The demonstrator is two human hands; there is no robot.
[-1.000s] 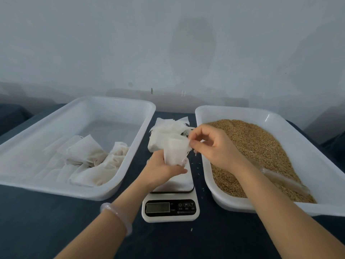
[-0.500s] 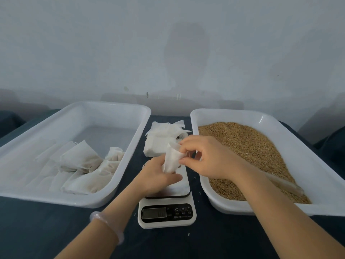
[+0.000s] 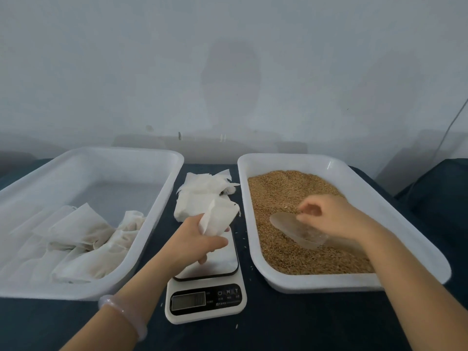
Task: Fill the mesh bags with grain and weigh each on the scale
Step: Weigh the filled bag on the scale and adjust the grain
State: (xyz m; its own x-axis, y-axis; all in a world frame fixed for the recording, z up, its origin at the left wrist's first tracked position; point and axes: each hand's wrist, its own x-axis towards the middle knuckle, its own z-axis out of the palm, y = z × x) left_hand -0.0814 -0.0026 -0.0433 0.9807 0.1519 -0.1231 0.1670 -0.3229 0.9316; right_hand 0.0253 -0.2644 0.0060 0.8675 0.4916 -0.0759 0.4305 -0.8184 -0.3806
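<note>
The mesh bag [image 3: 219, 219] is up off the table, held just above the back of the scale [image 3: 205, 300], at about twelve o'clock from its display. It looks limp, thin and almost weightless: a white pouch that creases where it is squeezed and will sag as soon as grain goes in. I'd say the place to hold it is at the mouth, pinching the rim so the opening stays spread; held by the body it would fold shut.

The left hand [image 3: 197, 245] has it gathered by the lower end, fingers and thumb curled round the fabric, with the loose top pointing to one o'clock toward the grain [image 3: 286, 196]. The forearm comes in from seven o'clock with a pale bracelet [image 3: 124, 310] on the wrist.

The right hand [image 3: 331, 216] is out at two o'clock from the scale, low over the grain in the right tray [image 3: 316, 285]. Its fingers are bent round the rear of a clear scoop [image 3: 291, 229], which lies bowl-first toward nine o'clock on the grain. The hand is blurred, but it reads to me as gripping the scoop.

Beyond the bag, at twelve o'clock, sits a stack of empty bags [image 3: 200, 196] on the dark tablecloth [image 3: 304, 330]. At nine o'clock the left tray [image 3: 162, 198] holds several filled bags [image 3: 83, 239] lying in a heap. The scale's platform carries nothing.
</note>
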